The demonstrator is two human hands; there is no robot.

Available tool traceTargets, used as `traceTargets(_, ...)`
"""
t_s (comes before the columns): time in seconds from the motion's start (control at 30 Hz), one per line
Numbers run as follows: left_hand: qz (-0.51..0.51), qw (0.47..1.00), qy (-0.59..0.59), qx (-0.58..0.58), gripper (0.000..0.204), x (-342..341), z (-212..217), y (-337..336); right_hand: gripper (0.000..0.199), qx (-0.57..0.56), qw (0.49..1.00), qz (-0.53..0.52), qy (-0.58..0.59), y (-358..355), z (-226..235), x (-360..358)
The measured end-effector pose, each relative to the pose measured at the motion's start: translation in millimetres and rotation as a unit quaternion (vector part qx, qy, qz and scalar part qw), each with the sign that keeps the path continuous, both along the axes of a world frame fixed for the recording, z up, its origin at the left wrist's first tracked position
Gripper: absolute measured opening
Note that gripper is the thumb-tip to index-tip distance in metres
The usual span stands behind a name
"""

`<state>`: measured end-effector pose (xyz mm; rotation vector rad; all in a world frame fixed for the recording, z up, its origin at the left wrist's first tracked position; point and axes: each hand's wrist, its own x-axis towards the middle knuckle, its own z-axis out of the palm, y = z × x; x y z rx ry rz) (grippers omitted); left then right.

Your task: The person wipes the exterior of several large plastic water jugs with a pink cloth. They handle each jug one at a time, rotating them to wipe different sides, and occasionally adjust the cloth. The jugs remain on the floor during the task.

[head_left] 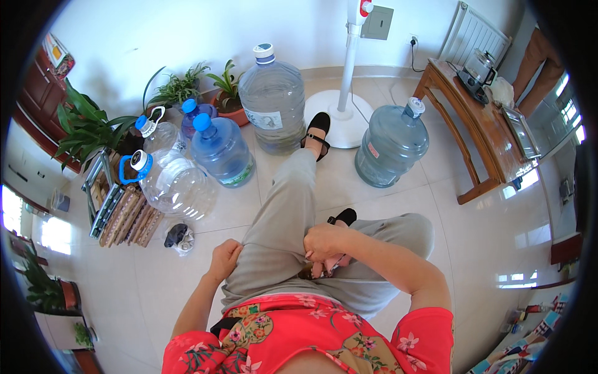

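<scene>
I sit with grey trousers below me and black shoes on my feet. My left hand is closed at the side of my left thigh, its curled fingers against the trouser leg. Between my thighs, my right hand is closed on a bunched pink cloth with a dark-and-white patterned edge. Part of that cloth is hidden by the hand and forearm. My left shoe is stretched forward, close to a large clear water jug. The other shoe is tucked near my right knee.
Blue water jugs and clear bottles stand ahead left, beside potted plants. A bluish jug is ahead right. Behind it are a white round-based stand and a wooden table with a glass kettle. A crumpled bag lies left.
</scene>
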<state>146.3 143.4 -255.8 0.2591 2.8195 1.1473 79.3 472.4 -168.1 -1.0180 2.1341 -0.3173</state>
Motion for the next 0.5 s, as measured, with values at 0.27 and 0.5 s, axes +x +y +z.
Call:
traceTargets(0.27,0.034,0.986,0.066,0.147,0.026,35,57,1,0.020,0.011,0.996,0.088,-0.012,11,19,7)
traceTargets(0.5,-0.144,0.973,0.182,-0.010,0.022,12,91,62,0.012,-0.230,0.915,-0.080,0.323,78,12,-27)
